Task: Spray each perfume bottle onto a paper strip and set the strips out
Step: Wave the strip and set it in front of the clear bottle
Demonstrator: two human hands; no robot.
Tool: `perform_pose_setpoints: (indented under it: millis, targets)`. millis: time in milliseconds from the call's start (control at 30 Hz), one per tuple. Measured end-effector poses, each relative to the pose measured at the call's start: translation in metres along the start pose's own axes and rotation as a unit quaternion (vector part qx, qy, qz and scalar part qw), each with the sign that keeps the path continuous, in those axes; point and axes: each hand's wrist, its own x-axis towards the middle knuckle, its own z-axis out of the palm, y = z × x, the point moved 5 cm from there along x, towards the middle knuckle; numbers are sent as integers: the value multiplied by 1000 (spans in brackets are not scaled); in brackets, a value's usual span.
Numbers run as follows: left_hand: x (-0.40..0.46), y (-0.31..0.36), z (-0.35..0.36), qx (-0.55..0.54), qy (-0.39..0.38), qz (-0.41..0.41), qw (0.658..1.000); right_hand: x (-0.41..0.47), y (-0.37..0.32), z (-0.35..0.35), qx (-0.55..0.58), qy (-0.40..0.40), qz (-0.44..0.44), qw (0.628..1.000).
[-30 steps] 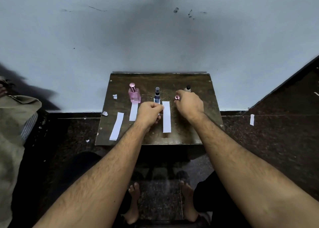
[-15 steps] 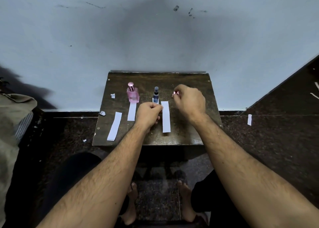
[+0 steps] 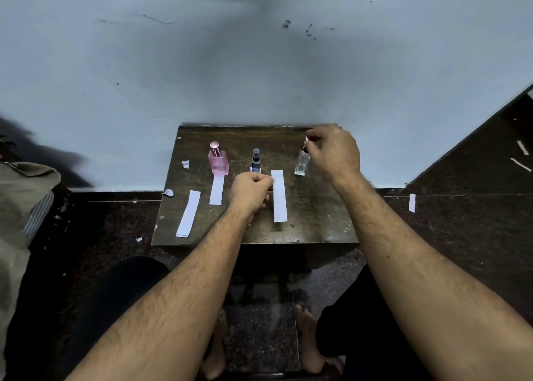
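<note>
With white paper strips already laid before the pink and blue bottles, the right hand pinched a small cap above the clear glass bottle, still unsprayed, while the left hand pinched its strip on the worktop.

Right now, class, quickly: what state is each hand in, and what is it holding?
Left hand: fingers curled, pinching the edge of a paper strip.
Right hand: fingers curled, pinching a small shiny cap above the clear bottle.

The only legible writing is "lue" on a small torn paper scrap lying on the table, just left of the pink bottle.
</note>
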Motion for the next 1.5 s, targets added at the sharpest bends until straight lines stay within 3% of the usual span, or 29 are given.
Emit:
perform_pose_setpoints:
  millis: [533,1267,1500]
  targets:
    - [4,-4,0,9,-1,-5,1000,-4,14,20,-19,-19,10,1000]
    - [7,-10,10,40,3,-29,999,-14,30,38,70,-19,18,997]
    - [14,-6,20,37,1,-16,999,-17,47,51,116,-70,64,989]
